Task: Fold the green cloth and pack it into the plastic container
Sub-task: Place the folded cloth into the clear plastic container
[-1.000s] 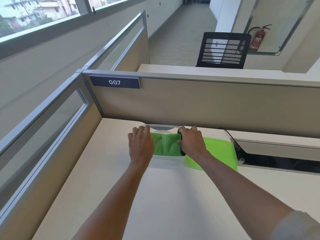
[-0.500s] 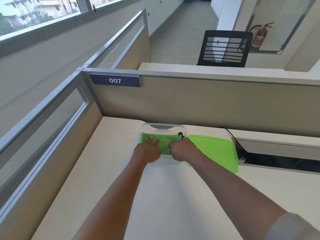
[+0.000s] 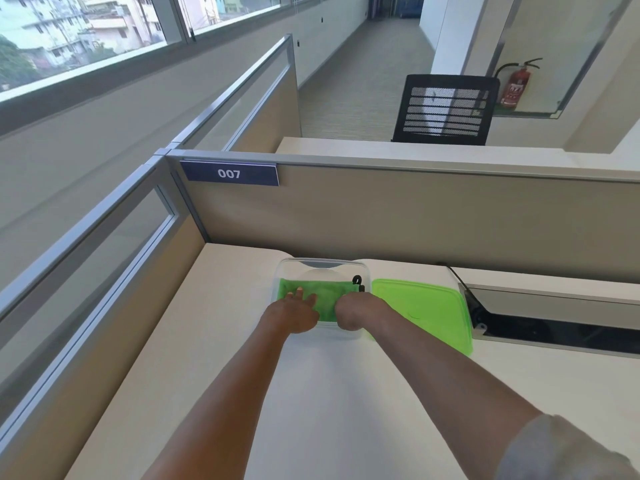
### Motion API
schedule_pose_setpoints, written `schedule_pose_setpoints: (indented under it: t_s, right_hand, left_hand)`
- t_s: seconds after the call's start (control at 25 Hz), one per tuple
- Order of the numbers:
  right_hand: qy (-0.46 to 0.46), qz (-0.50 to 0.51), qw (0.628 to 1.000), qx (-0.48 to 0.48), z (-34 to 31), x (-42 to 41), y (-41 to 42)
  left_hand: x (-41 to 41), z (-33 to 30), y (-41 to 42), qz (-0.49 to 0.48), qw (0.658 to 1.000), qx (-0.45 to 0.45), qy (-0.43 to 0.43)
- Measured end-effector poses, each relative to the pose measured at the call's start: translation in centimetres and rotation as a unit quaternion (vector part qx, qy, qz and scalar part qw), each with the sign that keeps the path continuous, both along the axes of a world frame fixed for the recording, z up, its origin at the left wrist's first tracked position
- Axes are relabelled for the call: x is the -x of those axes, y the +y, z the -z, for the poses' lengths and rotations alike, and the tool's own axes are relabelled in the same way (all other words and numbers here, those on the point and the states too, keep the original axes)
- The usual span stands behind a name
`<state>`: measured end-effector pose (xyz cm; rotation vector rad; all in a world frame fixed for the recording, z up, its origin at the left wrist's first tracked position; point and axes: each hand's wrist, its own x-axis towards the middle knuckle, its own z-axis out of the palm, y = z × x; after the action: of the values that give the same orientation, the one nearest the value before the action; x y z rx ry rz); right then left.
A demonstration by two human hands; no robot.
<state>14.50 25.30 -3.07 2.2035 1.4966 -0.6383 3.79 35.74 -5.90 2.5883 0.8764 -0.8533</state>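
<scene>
Beige desk (image 3: 207, 341), closed in by a low partition (image 3: 415, 220) with one plate marked 007 (image 3: 229, 173). One green lid (image 3: 426, 310) flat on the desk, just to the right of one clear plastic container (image 3: 322, 266); a cable slot (image 3: 554, 327) further right. Beyond the partition: one black mesh chair (image 3: 446, 109), one red fire extinguisher (image 3: 516, 86).

Green cloth (image 3: 320, 294) folded, lying inside the container. Left hand (image 3: 294, 315) flat, fingers spread, pressing on the cloth. Right hand (image 3: 356, 311) curled at the cloth's right part; fingers hidden, so cannot tell if gripping. Small black loop (image 3: 357, 281) at the cloth's far right corner, hard to identify. Near wall of the container covered by both hands.
</scene>
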Motion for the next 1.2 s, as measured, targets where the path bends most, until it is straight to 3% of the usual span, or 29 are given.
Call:
schedule_pose_setpoints:
  t_s: [0.32, 0.44, 0.52, 0.6, 0.64, 0.72, 0.8, 0.92, 1.04, 1.2]
  right_hand:
    - [0.005, 0.004, 0.995, -0.102, 0.4, 0.9, -2.3]
    - [0.043, 0.03, 0.977, -0.207, 0.0, 1.0, -3.2]
    - [0.05, 0.016, 0.947, -0.318, -0.4, 0.7, -3.7]
    - [0.031, 0.015, 0.906, -0.421, -0.9, -0.2, -4.4]
    - [0.015, 0.029, 0.888, -0.458, -1.1, -1.1, -5.0]
    - [-0.036, 0.067, 0.87, -0.488, -0.9, -3.2, -7.3]
    - [-0.074, 0.11, 0.876, -0.464, 0.0, -5.3, -10.6]
    - [-0.089, 0.159, 0.906, -0.383, 2.4, -7.4, -16.4]
    - [-0.066, 0.202, 0.916, -0.341, 4.3, -8.8, -21.7]
    - [-0.019, 0.198, 0.932, -0.304, 5.5, -10.1, -25.1]
  left_hand:
    - [1.6, -0.9, -1.9, -0.033, 0.997, -0.019, -0.069]
    - [2.1, -1.8, -2.9, -0.06, 0.989, -0.047, -0.13]
    - [2.2, -2.6, -3.6, -0.064, 0.956, -0.128, -0.256]
    - [1.8, -3.4, -5.0, -0.034, 0.886, -0.211, -0.411]
    - [1.3, -3.7, -6.2, -0.012, 0.854, -0.226, -0.469]
    - [-0.1, -3.6, -9.7, 0.044, 0.826, -0.2, -0.525]
    - [-1.2, -2.8, -13.3, 0.087, 0.838, -0.153, -0.516]
    - [-2.6, -0.4, -16.6, 0.12, 0.885, -0.119, -0.433]
    - [-3.3, 0.9, -18.3, 0.102, 0.912, -0.152, -0.366]
    - [-3.5, 1.5, -19.2, 0.09, 0.919, -0.185, -0.337]
